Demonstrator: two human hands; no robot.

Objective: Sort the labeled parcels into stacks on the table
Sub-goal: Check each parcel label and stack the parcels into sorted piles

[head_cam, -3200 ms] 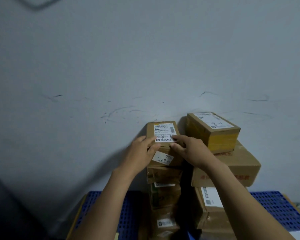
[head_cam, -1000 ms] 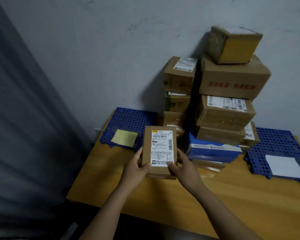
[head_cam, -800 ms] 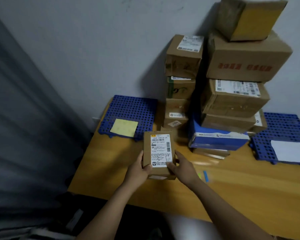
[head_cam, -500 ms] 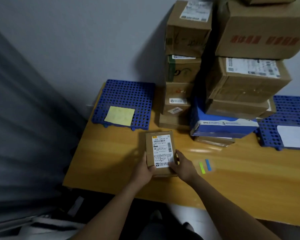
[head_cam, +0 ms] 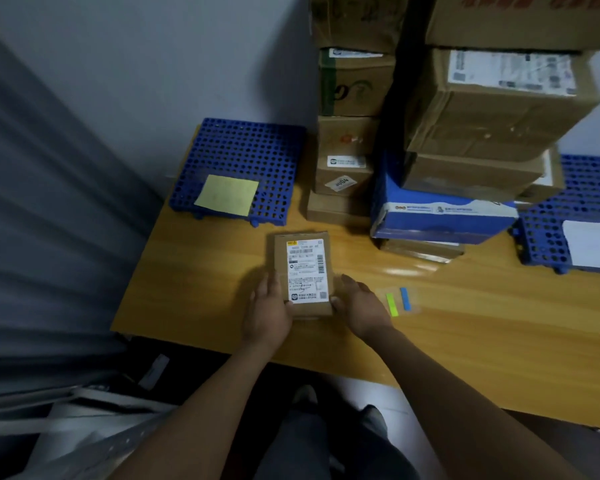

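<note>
Where the parcel lies: small brown cardboard parcel with white label (head_cam: 303,273), face up at the front of the orange wooden table (head_cam: 465,323).
Left hand (head_cam: 267,306): grips its near-left corner.
Right hand (head_cam: 362,304): fingers spread, thumb touching the near-right corner.

Two blue mats (head_cam: 243,147) (head_cam: 541,237); one yellow note (head_cam: 227,194); one loose labeled parcel (head_cam: 303,271); two colour strips (head_cam: 391,304) (head_cam: 405,298).
</note>
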